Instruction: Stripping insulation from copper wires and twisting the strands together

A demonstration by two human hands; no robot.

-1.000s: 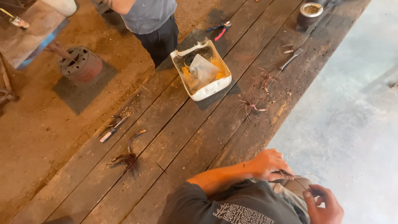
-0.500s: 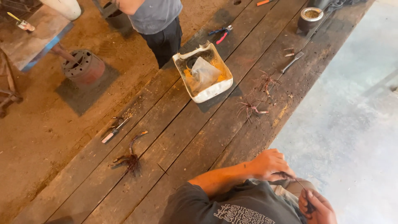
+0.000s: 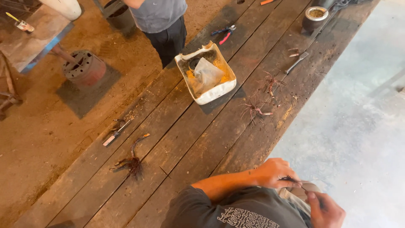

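Observation:
At the bottom edge, my left hand [image 3: 273, 172] rests at the edge of the wooden workbench [image 3: 181, 139] and pinches a small dark bundle of thin wires [image 3: 291, 180]. A thin strand runs from it to my right hand [image 3: 324, 209], whose curled fingers grip its other end just off the bench, above my lap. Similar frayed wire bundles lie on the planks: one at the left [image 3: 133, 162] and two reddish ones [image 3: 255, 109] [image 3: 272, 82] further up.
A white cut-open plastic container [image 3: 223, 90] holding a crumpled bag sits mid-bench. Red-and-blue pliers [image 3: 223, 33], a metal cup [image 3: 314, 17], a flat metal tool [image 3: 295, 63] and a small screwdriver [image 3: 114, 136] lie around. Another person [image 3: 160, 21] stands across the bench; a rusty round part [image 3: 84, 67] is on the floor.
My right hand has dropped lower and drawn away from my left hand, stretching the strand. The view has shifted slightly; the things on the bench have not moved.

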